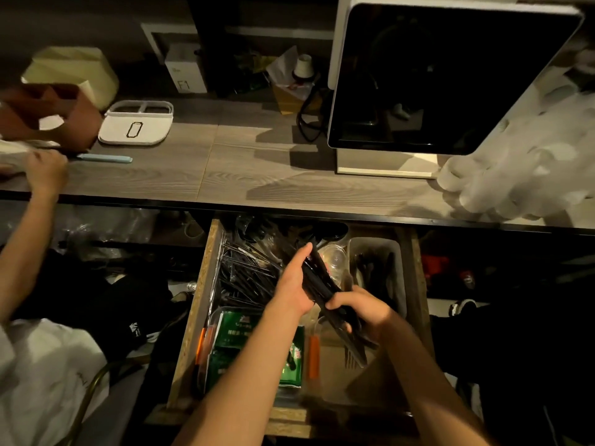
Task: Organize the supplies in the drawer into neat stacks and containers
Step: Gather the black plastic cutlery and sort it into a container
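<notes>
Low center, my right hand [360, 313] grips the near end of a bundle of black plastic forks [325, 284]; my left hand [294, 281] clasps its far end, over the open drawer [199, 304]. Monitor [450, 75] upper right.

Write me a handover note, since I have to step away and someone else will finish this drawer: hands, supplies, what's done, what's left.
Left hand and right hand both grip one bundle of black wrapped cutlery above the open drawer.
Loose black wrapped pieces lie jumbled at the drawer's left; a clear bin at the right holds some cutlery; green packets lie near the front.
Done: one bundle gathered.
Left: place it, gather the loose pile.
</notes>
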Demonstrator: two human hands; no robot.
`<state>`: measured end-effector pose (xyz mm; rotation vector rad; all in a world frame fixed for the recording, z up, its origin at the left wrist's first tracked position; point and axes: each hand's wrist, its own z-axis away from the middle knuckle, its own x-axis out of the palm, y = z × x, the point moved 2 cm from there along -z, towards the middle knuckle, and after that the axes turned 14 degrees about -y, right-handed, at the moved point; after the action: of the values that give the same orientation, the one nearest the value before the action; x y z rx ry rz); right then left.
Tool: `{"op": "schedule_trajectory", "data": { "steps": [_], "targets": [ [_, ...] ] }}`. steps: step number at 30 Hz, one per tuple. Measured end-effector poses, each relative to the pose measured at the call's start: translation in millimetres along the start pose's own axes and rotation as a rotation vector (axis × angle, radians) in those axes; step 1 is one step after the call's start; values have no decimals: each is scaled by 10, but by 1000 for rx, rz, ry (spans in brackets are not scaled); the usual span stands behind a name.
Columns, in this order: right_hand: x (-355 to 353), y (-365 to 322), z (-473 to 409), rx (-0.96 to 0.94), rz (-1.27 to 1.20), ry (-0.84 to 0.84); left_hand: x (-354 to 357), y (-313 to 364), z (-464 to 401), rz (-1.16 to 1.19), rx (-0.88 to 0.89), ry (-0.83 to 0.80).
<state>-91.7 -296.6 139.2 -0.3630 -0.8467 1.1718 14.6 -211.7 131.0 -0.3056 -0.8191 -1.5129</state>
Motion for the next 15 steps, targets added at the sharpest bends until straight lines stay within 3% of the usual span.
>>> {"op": "schedule_trajectory", "data": {
  "steps": [9, 15],
  "targets": [
    [-65, -56, 123, 16, 52, 69, 172, -104, 25, 39, 88, -13],
    [-116, -62, 169, 38, 93, 93, 249, -163, -16, 69, 184, 103]
  ]
}}
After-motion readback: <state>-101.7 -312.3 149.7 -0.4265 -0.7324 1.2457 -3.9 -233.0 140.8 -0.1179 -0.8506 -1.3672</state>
